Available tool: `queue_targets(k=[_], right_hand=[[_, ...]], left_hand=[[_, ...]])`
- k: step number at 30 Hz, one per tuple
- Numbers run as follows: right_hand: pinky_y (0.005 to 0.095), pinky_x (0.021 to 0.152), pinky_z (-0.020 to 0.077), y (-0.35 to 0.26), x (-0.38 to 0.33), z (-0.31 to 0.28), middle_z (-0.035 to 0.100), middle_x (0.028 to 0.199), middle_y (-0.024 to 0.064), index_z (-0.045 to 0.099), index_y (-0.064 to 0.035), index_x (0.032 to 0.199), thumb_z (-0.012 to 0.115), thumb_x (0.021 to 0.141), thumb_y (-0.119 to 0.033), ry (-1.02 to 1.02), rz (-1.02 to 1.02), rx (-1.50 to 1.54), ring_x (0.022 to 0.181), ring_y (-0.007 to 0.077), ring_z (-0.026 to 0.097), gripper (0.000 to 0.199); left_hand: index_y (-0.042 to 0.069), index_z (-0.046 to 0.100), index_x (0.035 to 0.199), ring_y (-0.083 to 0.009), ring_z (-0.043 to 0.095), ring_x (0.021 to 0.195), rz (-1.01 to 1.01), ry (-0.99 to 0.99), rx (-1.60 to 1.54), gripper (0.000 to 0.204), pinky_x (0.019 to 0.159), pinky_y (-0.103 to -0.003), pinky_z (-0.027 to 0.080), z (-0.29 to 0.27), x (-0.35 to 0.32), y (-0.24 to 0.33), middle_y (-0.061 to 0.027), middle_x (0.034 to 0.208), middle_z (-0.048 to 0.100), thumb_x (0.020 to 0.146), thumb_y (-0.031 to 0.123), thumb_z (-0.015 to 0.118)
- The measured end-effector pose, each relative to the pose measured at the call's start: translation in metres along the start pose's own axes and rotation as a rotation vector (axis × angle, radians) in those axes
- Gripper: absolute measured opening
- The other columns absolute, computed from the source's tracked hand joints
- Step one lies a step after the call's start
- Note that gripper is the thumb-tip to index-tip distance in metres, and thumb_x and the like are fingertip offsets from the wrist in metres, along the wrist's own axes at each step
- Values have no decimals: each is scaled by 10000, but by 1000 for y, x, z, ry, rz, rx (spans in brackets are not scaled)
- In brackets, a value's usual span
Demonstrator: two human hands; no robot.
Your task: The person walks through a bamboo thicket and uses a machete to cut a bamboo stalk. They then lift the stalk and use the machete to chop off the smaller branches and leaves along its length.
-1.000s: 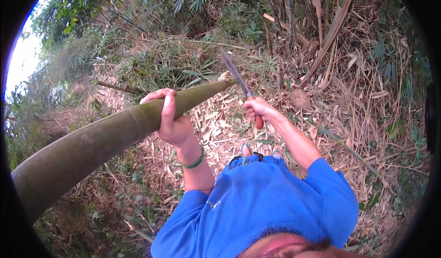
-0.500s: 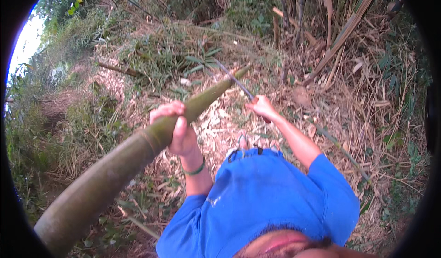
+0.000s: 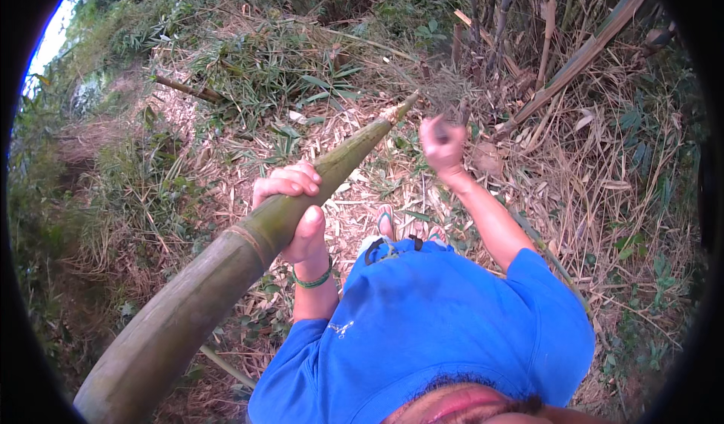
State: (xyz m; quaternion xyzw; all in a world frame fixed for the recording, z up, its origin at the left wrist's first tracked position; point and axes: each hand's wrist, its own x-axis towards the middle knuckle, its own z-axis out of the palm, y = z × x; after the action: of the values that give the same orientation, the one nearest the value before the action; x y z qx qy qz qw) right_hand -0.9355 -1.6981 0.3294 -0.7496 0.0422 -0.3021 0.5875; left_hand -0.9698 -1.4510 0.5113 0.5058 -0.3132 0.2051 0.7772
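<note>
My left hand [image 3: 290, 209] is closed round a thick green bamboo pole [image 3: 181, 288], fingers over the top and thumb on the near side. The pole slants from the lower left up to a narrow far end, with a pale, splintered cut [image 3: 390, 114] just short of that end. My right hand [image 3: 443, 149], smeared by motion, is closed on a machete to the right of the cut, apart from the pole. Only the dark end of the machete's handle [image 3: 442, 133] shows in my fist; I cannot make out the blade.
Dry leaves and pale chips [image 3: 347, 198] litter the ground round my feet. A split stalk [image 3: 581, 54] leans at the upper right beside upright stems. A short cut stalk [image 3: 185, 88] lies at the upper left. Thin green canes [image 3: 550, 258] lie at the right.
My right hand has swung up and away from the pole; the machete blade, which crossed near the pole's far end, no longer shows. A pale cut now shows there. My left hand keeps its hold.
</note>
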Motion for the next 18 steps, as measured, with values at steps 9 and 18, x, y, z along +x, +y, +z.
queue_targets(k=[9,18], right_hand=[[266,411,399,13,1,-6,551,545,13,551,-97,663,651,832,-158,-542,836,33,452,90,507,206],[430,588,507,50,-34,-2,601,622,239,667,40,762,602,777,-140,-464,470,-588,626,307,664,192]], left_hand=[[39,484,977,-250,533,861,-26,-49,1,352,918,-455,388,-25,-12,-11,-127,864,548,701,133,682],[50,531,922,-249,587,814,-45,-100,10,390,835,-440,456,-2,-9,-14,-98,819,601,703,187,822]])
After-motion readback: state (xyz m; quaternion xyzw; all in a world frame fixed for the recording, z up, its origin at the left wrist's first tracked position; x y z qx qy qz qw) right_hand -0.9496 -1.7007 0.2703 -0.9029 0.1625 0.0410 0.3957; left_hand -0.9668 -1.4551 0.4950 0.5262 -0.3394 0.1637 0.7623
